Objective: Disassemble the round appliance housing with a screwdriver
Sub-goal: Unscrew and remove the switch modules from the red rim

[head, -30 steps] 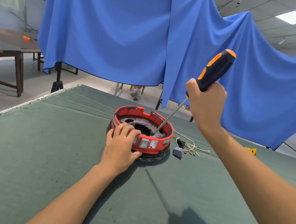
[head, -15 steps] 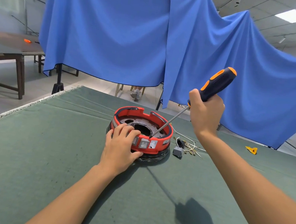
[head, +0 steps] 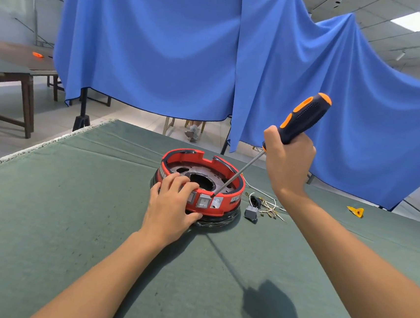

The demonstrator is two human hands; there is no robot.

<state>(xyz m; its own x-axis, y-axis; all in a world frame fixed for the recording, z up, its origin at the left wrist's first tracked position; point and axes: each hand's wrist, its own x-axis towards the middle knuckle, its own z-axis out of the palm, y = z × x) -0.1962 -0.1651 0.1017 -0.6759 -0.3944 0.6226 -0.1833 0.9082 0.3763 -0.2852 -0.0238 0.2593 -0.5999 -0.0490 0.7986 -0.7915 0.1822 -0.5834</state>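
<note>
A round red appliance housing (head: 230, 176) with a black base and a metal inner plate sits on the green table cover. My left hand (head: 171, 206) grips its near rim, fingers curled over the top edge and thumb against the side. My right hand (head: 286, 163) grips a black-and-orange screwdriver (head: 302, 117) above and right of the housing. The steel shaft slants down to the left, and its tip sits inside the near rim, just behind the grey switch panel (head: 203, 201).
A small grey part (head: 251, 211) and loose wires with terminals (head: 267, 205) lie just right of the housing. A yellow piece (head: 355, 211) lies farther right. Blue cloth (head: 188, 54) hangs behind the table; a wooden table (head: 12, 70) stands at left.
My right hand has lowered and tilted the screwdriver handle toward the right, so the shaft lies flatter. The tip has slid toward the near rim. My left hand stays on the housing.
</note>
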